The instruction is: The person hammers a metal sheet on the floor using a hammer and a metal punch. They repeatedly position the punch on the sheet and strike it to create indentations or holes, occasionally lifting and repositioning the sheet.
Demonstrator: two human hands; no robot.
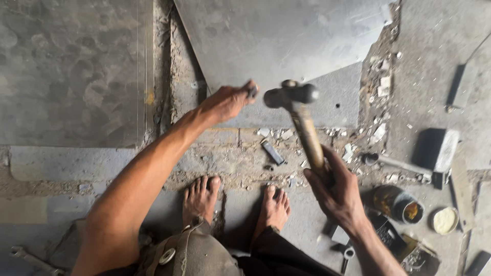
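Observation:
My right hand (335, 191) grips the wooden handle of a ball-peen hammer (296, 105), whose dark metal head is raised and blurred above a grey metal sheet (276, 41). My left hand (227, 102) reaches forward and pinches a small dark metal piece (252, 92) at the sheet's surface, just left of the hammer head. My bare feet (202, 197) rest on the dirty floor below.
A short metal bar (272, 152) and white scraps lie on the floor strip. At the right stand an open tin (401, 204), a round lid (444, 220) and a dark block (442, 153). A spanner (30, 259) lies at lower left. Another metal sheet (66, 66) lies left.

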